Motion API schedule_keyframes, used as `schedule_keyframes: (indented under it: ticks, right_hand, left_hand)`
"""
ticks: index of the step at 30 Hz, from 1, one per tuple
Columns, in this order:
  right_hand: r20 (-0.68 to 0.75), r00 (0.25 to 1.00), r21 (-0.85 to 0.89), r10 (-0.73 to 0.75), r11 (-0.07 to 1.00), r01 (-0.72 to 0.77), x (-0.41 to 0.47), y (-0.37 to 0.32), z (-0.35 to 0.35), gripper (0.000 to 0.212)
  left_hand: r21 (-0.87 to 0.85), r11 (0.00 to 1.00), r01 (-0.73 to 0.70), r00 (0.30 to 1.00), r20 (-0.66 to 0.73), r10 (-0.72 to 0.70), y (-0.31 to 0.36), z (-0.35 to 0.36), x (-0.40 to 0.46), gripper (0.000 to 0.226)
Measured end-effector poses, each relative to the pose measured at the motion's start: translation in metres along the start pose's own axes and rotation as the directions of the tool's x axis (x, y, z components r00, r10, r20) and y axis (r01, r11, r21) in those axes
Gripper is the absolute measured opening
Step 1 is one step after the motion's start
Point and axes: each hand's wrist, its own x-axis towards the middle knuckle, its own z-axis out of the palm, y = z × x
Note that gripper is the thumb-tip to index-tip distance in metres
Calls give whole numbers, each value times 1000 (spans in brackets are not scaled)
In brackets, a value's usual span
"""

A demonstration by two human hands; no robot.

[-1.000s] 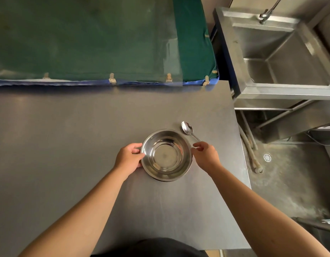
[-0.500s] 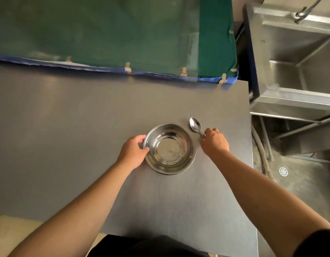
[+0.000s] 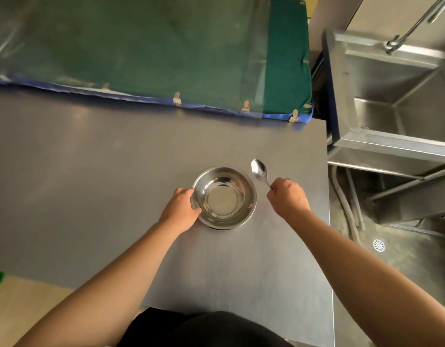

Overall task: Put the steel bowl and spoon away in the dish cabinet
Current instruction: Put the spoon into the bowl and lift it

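Observation:
A round steel bowl (image 3: 224, 197) sits empty on the grey table (image 3: 91, 176), near its right side. My left hand (image 3: 181, 209) grips the bowl's left rim, thumb over the edge. A steel spoon (image 3: 259, 171) lies just right of the bowl, its scoop pointing away from me. My right hand (image 3: 287, 196) is closed around the spoon's handle, which is hidden in the fist. No dish cabinet is in view.
A green cloth-covered block with a blue edge (image 3: 151, 51) lines the table's far side. A steel sink (image 3: 396, 101) with a tap stands to the right, past the table's right edge. Below it are pipes and a floor drain (image 3: 378, 245).
My right hand has closed on the spoon's handle and the scoop has tipped up slightly. My left hand keeps its hold on the bowl's rim. The camera has shifted left.

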Motion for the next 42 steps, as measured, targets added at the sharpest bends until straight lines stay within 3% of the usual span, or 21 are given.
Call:
schedule_keyframes:
  ticks: [7, 14, 21, 31, 37, 42]
  right_hand:
    - [76, 991, -42, -114, 992, 118, -40, -51, 15, 24]
    - [211, 973, -151, -94, 980, 127, -52, -87, 44, 19]
    - [204, 973, -273, -105, 949, 160, -52, -95, 59, 25]
    - [135, 973, -240, -190, 946, 218, -50, -86, 42, 25]
    - [86, 991, -164, -105, 979, 118, -44, -63, 29, 30]
    - [94, 992, 26, 86, 996, -88, -39, -47, 30, 33]
  left_hand:
    - [-44, 999, -19, 998, 58, 22, -7, -3, -7, 73]
    - [-95, 990, -102, 994, 36, 106, -18, -14, -19, 47]
    - [-56, 997, -58, 995, 74, 63, -27, -21, -19, 70]
    - [-91, 996, -19, 996, 89, 27, -22, -30, -4, 70]
    - [-84, 996, 15, 997, 73, -9, -11, -32, 17, 69]
    - [-126, 991, 42, 997, 67, -33, -4, -27, 34, 64]
